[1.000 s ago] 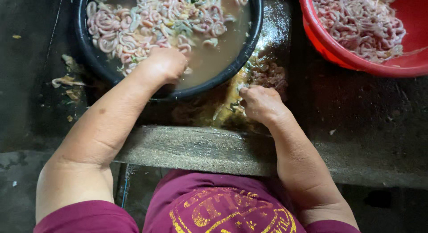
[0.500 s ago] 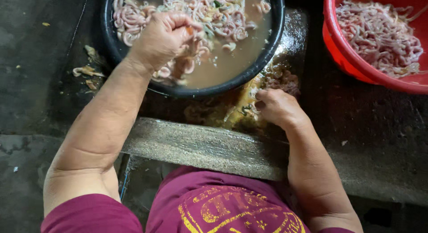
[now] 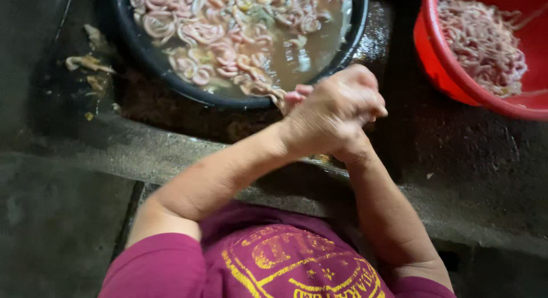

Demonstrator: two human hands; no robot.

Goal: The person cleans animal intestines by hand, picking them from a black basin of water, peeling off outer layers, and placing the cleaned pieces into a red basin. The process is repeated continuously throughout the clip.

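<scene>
Head view: left hand point(image 3: 328, 112) closed over right hand point(image 3: 357, 152), both gripping a pale pink, glistening intestine strand point(image 3: 285, 98) at black basin's point(image 3: 228, 98) near rim.

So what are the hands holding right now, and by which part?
The left hand covers the right, and both close on a pale pink strand trailing from the black basin. The exact place of the grip is hidden.
</scene>
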